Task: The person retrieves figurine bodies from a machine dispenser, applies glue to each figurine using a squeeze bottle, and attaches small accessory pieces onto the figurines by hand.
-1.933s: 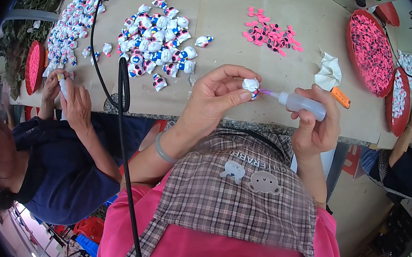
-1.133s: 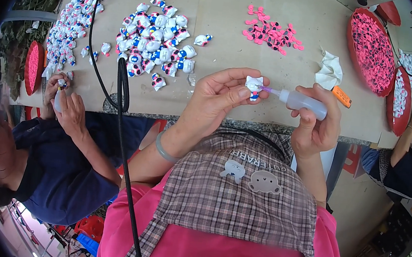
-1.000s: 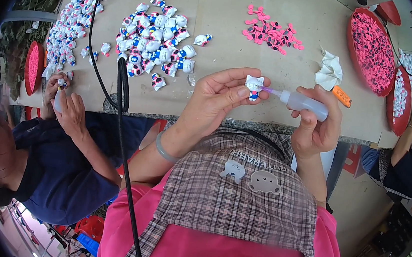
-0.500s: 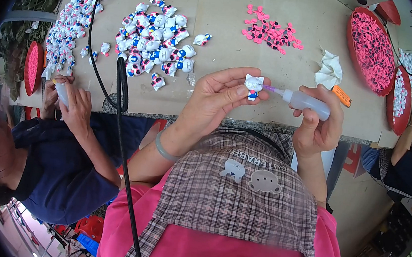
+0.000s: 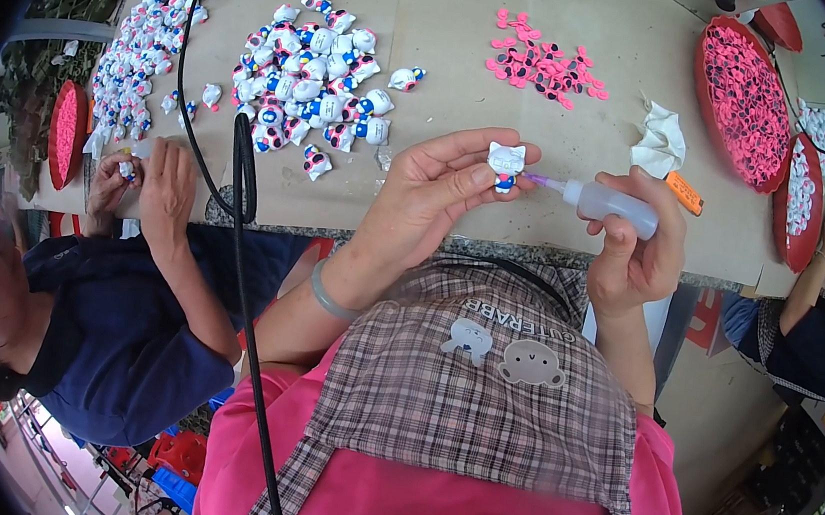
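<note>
My left hand (image 5: 436, 192) pinches a small white cat figurine (image 5: 506, 163) with a blue body, held upright above the table's near edge. In my right hand (image 5: 641, 243) is a translucent squeeze bottle (image 5: 615, 209), lying sideways with its thin purple nozzle (image 5: 543, 181) pointing left. The nozzle's tip meets or nearly meets the figurine's lower right side; I cannot tell whether they touch. Beyond my left hand lies a heap of similar figurines (image 5: 305, 85), white, blue and pink. Small pink pieces (image 5: 548, 66), some with dark faces, are scattered farther back.
A crumpled white cloth (image 5: 659, 143) and an orange object (image 5: 684, 193) lie right of the bottle. Red trays (image 5: 702, 62) of small parts stand at the right. A black cable (image 5: 244, 310) hangs across the left. A co-worker (image 5: 136, 349) sits at left, another person (image 5: 807, 334) at far right.
The figurine has shifted slightly left and down, its face now turned differently, and the nozzle tip has dropped a little with it. The co-worker's hands at left have changed position.
</note>
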Tool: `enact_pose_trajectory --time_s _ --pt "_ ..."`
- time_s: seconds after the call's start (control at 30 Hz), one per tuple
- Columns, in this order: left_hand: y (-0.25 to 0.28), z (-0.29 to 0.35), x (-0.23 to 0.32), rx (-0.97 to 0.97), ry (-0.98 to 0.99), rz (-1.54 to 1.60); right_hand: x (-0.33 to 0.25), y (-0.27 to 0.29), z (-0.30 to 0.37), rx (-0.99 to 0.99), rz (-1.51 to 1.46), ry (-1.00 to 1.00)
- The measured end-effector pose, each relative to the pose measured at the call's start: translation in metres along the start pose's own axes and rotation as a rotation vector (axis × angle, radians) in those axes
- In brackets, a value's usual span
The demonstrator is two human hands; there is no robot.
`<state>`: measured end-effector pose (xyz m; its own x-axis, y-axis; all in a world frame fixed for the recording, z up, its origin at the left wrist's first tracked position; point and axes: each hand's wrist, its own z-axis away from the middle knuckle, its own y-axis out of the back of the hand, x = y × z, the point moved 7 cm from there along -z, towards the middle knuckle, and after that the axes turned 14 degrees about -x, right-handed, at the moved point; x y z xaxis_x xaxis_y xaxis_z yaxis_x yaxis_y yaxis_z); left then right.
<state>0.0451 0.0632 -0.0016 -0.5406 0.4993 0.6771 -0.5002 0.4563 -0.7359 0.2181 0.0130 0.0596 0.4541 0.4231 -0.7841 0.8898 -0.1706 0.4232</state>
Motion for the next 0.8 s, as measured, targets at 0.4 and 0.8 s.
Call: enact_pose_trajectory --time_s 0.4,0.8 --pt "0.0 -0.001 -0.004 -0.018 0.018 0.005 0.002 -0.006 -0.006 -0.025 -0.07 -0.008" --pt "0.017 0.008 -0.001 0.046 0.017 0.008 0.082 -0.011 -0.019 0.011 -0.727 -0.572"
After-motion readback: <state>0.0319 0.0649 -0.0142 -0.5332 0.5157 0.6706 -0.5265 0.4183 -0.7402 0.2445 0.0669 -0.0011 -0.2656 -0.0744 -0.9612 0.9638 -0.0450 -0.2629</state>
